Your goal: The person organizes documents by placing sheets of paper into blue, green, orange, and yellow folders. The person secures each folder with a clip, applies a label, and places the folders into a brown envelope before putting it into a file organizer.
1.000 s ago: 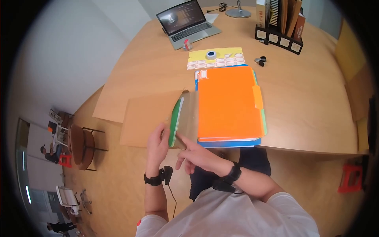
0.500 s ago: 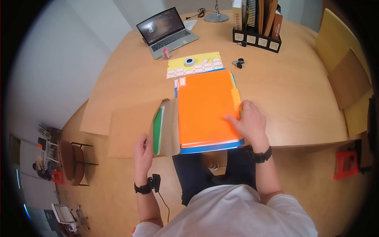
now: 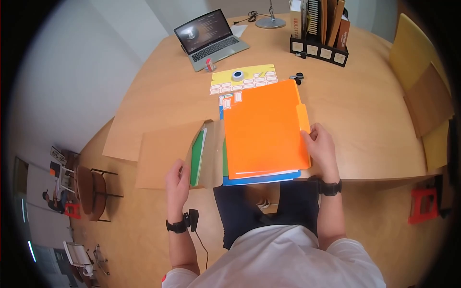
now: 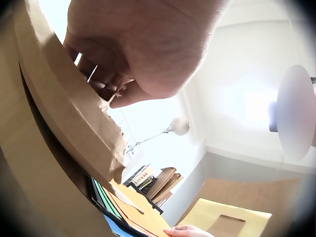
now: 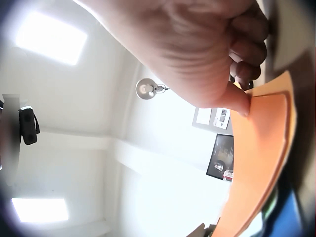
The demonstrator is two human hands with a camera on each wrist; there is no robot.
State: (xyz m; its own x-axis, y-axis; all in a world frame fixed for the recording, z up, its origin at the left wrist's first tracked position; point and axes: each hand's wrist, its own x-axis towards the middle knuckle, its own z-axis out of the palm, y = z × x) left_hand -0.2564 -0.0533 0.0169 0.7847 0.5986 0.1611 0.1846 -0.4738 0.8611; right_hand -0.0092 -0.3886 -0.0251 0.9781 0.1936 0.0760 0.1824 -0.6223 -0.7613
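In the head view, my right hand (image 3: pixel 322 151) pinches the right edge of an orange tabbed folder (image 3: pixel 264 129) between thumb and fingers. The right wrist view shows the thumb pressed on the orange folder (image 5: pixel 259 143), whose edge is raised and bent. Beneath it lie a blue folder (image 3: pixel 269 180) and a strip of green. My left hand (image 3: pixel 177 185) holds the mouth of a brown paper envelope (image 3: pixel 161 156), pinching its ragged edge in the left wrist view. A green folder (image 3: pixel 197 158) with white paper shows inside the envelope's opening.
Beyond the folders lies a yellow sheet of labels (image 3: pixel 264 71) with a round white roll (image 3: pixel 238 76) on it. Black binder clips (image 3: pixel 298 78), a laptop (image 3: pixel 206 41), a lamp base (image 3: pixel 270 22) and a black file holder (image 3: pixel 319 50) stand farther back.
My right hand has left the envelope and crossed to the orange folder's right edge, now gripping it. The orange folder has shifted right, exposing green underneath. My left hand stays at the envelope.
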